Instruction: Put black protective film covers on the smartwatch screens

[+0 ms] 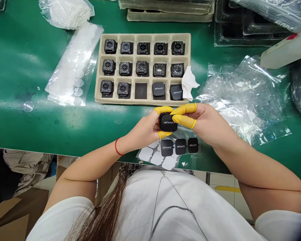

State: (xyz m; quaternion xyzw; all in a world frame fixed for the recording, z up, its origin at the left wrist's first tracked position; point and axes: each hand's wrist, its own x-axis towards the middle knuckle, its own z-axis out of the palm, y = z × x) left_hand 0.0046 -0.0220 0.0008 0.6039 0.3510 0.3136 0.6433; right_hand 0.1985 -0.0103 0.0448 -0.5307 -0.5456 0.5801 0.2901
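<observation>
Head view: my left hand [142,129] and right hand [205,124], fingertips in yellow rubber finger cots [187,121], both pinch a black square HiFuture module [168,122] over the green bench mat [40,127], just nearer than the beige moulded-pulp tray [142,103] and just beyond three black square pads [180,146].

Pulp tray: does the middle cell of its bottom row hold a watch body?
No, that pulp tray cell holds only a flat black square.
</observation>
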